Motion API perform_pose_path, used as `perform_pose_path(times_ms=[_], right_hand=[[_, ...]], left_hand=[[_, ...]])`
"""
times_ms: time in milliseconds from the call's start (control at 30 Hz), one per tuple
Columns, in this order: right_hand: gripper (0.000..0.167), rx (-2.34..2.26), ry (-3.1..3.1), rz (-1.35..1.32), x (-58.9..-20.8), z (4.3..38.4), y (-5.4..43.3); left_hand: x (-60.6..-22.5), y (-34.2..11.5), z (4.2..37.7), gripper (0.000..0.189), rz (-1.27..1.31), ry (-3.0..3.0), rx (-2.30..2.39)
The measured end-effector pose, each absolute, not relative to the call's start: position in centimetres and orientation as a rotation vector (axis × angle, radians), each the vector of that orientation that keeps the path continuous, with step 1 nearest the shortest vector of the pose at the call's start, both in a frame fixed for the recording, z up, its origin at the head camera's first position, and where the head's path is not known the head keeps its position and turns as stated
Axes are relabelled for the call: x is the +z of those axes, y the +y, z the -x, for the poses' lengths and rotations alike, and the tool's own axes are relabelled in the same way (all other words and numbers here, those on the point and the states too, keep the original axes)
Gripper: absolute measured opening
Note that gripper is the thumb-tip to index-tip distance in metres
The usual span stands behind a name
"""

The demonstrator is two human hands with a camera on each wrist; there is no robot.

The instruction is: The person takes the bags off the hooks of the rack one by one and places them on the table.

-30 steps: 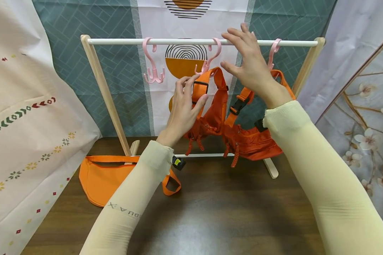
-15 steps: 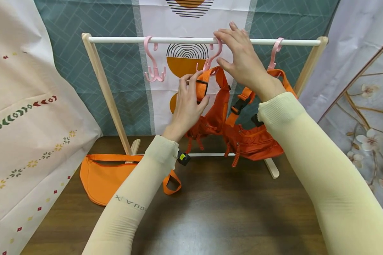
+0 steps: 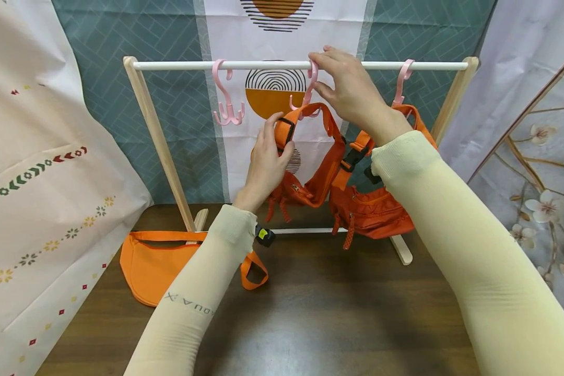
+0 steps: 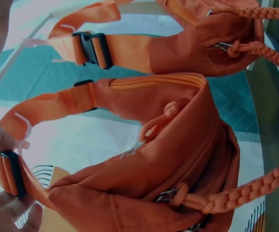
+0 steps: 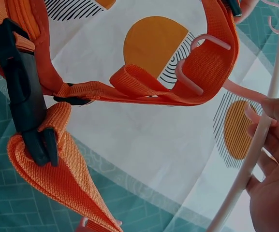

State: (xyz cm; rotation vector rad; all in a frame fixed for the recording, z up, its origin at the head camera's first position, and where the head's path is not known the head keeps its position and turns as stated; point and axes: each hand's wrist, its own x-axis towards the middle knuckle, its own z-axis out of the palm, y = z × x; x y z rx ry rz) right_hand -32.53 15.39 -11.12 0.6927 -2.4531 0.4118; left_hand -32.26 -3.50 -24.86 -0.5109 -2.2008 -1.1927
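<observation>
My left hand (image 3: 265, 162) pinches the orange strap (image 4: 30, 108) of a rust-orange waist bag (image 3: 326, 175) beside its black slider buckle (image 3: 285, 127). The strap loops over the prongs of the middle pink hook (image 3: 307, 94), and the bag hangs below, zip pulls dangling. Up at the white rod (image 3: 263, 65), my right hand (image 3: 352, 89) holds the top of that hook between thumb and fingers; the right wrist view has the fingers (image 5: 270, 137) reaching behind the rod. A second rust-orange waist bag (image 3: 376, 214) with a black clip buckle (image 5: 25, 96) hangs from the right pink hook (image 3: 402, 81).
Nothing hangs on the left pink hook (image 3: 227, 99). A flat orange bag (image 3: 160, 266) lies on the dark wooden table (image 3: 301, 324), partly behind my left sleeve. Wooden posts (image 3: 157, 136) carry the rod, and a lower white bar (image 3: 301, 230) runs near the table. Patterned cloths surround the rack.
My right hand has moved left and down onto the top of the middle hook, which has shifted slightly left. My left hand has drawn the strap left, and the bag's loop looks wider.
</observation>
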Motion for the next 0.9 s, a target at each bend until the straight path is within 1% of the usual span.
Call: perform_pose_path(times_ms=[200,433,633,900], right_hand=[[0.055,0.419,-2.46,-0.672,-11.2,32.5,15.2],[0.054,0.443,-2.431,-0.654,-11.3,32.6,14.9],[0.052,0.445,-2.41,-0.653,-11.3,32.7,15.0],[0.052,0.443,-2.412,-0.646,-11.3,32.7,14.8]], left_hand=[[-24.9,-4.0,32.4,0.051,0.522,-2.107,-1.256],[-23.2,-4.3,32.3,0.041,0.581,-1.965,-1.315],[-21.5,-3.8,32.3,0.038,0.647,-1.962,-1.285],[-20.2,-3.6,31.7,0.039,0.669,-1.987,-1.242]])
